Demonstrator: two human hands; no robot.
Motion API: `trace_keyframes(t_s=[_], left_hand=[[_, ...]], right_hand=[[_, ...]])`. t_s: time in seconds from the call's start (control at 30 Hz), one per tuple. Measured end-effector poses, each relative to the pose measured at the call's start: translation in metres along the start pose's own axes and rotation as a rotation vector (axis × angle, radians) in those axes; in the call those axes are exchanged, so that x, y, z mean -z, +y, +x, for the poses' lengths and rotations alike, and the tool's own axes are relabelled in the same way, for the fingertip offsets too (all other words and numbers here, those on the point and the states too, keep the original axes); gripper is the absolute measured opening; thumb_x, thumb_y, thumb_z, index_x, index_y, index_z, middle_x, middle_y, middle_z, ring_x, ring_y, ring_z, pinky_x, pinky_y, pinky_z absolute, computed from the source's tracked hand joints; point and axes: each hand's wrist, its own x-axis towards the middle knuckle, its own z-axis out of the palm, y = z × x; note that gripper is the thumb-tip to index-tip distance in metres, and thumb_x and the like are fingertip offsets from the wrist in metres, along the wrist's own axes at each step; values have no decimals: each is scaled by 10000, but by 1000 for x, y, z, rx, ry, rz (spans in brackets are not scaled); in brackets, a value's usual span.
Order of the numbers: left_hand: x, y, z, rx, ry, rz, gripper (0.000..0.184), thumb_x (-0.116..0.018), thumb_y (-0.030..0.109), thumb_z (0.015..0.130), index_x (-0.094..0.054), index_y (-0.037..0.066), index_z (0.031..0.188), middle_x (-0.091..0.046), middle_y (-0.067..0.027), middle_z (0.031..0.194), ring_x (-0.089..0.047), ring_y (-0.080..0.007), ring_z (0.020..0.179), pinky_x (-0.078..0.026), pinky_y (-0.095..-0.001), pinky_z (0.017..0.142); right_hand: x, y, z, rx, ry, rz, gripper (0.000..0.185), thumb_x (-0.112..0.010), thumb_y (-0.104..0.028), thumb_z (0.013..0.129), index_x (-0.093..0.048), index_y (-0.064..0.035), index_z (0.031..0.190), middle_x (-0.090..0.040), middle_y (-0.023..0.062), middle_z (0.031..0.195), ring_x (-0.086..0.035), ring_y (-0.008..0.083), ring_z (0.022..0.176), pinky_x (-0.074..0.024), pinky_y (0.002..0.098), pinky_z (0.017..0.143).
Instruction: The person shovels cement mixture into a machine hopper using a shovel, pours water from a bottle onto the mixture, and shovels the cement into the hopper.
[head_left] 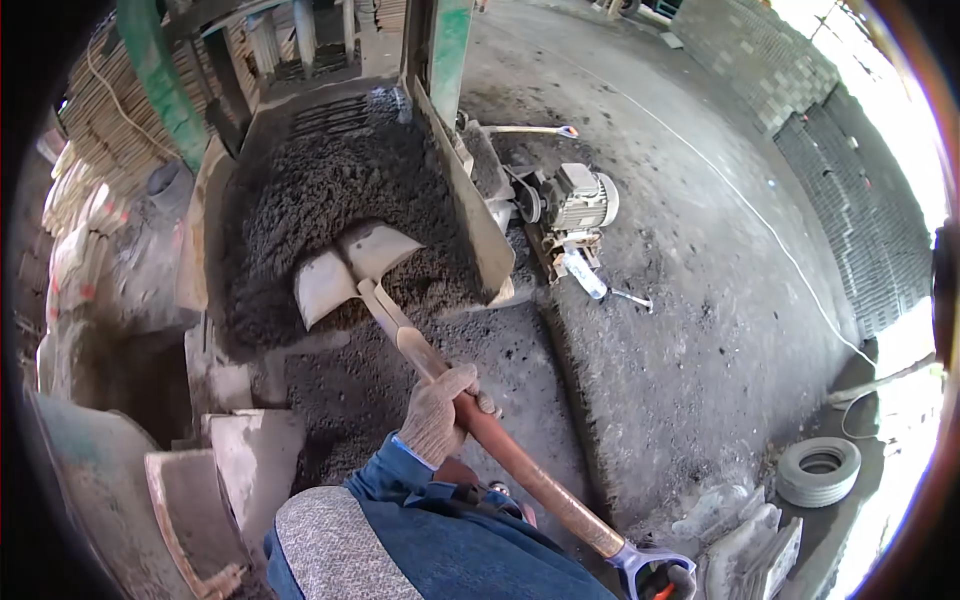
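A shovel [520, 462] runs diagonally across the view, with a reddish-brown shaft and a pale grip at its lower right end. My left hand [438, 412], in a light knitted glove, is wrapped round the shaft near its middle. At the lower right, my right hand [675, 582] is closed on the shovel's grip, partly cut off by the frame's edge. The shovel's wide pale blade [325, 285] lies at the near part of a heap of dark, crumbly material [330, 185], which fills a walled bin [462, 205].
An electric motor [582, 198] stands right of the bin, with a plastic bottle [584, 274] beside it. A tyre [818, 472] lies at the right. Curved metal plates [195, 515] and a dark pit [135, 385] are at the left. A green post [452, 55] rises behind.
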Motion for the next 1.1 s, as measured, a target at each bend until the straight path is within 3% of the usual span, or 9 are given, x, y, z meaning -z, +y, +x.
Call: trace_keyframes(t_s=[0.3, 0.37, 0.43, 0.53, 0.63, 0.7, 0.9, 1.07, 1.1], left_hand=[[25, 104, 86, -82, -141, 141, 207, -657, 195, 878, -547, 21, 846, -567, -141, 698, -604, -310, 687, -547, -486, 718], [28, 138, 111, -221, -143, 200, 224, -646, 201, 882, -535, 21, 809, -556, -128, 655, -600, -306, 636, -552, -477, 695], [40, 172, 150, -292, -121, 248, 253, -643, 230, 887, -532, 33, 774, -560, -117, 643, -590, -299, 602, -540, -453, 643], [28, 190, 148, -357, 16, 257, 288, -643, 257, 889, -514, 62, 722, -569, -107, 640, -576, -284, 564, -513, -429, 570], [17, 135, 98, -361, -30, 215, 251, -661, 257, 883, -526, 84, 762, -546, -84, 656, -571, -251, 587, -524, -434, 602], [14, 87, 67, -250, -68, 133, 231, -672, 249, 882, -536, 81, 800, -547, -73, 707, -571, -229, 598, -526, -455, 621], [-16, -42, -20, -143, -234, 133, 187, -666, 181, 885, -534, 59, 831, -547, -87, 735, -595, -239, 655, -525, -506, 713], [-42, -125, -76, -28, -263, 168, 175, -665, 169, 886, -563, 26, 887, -552, -91, 742, -607, -265, 673, -533, -501, 718], [-42, -136, -81, -12, -287, 173, 179, -669, 164, 883, -568, 19, 904, -554, -91, 748, -610, -269, 677, -534, -500, 719]], right_hand=[[-144, 22, -45, -16, -326, 74, 194, -613, -267, 815, -559, -101, 731, -503, 11, 608, -479, 158, 484, -417, 297, 461], [-184, 37, -49, -106, -495, 273, 139, -603, -229, 845, -596, -93, 872, -534, 9, 693, -512, 157, 574, -425, 294, 487], [-245, 39, -75, -116, -307, 341, 125, -608, -166, 909, -615, -60, 976, -613, 52, 788, -617, 199, 709, -523, 343, 594], [-245, 39, -76, 80, -594, 38, 171, -598, -162, 917, -621, -29, 1022, -651, 106, 847, -663, 231, 777, -556, 371, 630], [-174, 47, -31, 176, -621, 119, 207, -617, -183, 883, -609, -9, 993, -638, 109, 797, -641, 221, 638, -556, 361, 556], [-123, 45, -17, 183, -416, 56, 175, -627, -172, 848, -610, -22, 935, -599, 60, 681, -606, 184, 558, -533, 332, 514], [43, 107, 66, 332, -156, -171, 418, -606, -321, 790, -693, 35, 993, -684, 85, 881, -619, 180, 714, -512, 305, 666], [126, 63, 15, 272, -371, -30, 436, -597, -307, 813, -672, 47, 1056, -688, 94, 931, -641, 189, 846, -519, 321, 786], [141, 67, 15, 265, -207, 42, 396, -620, -299, 809, -681, 35, 1013, -665, 79, 822, -621, 178, 718, -511, 309, 665]])
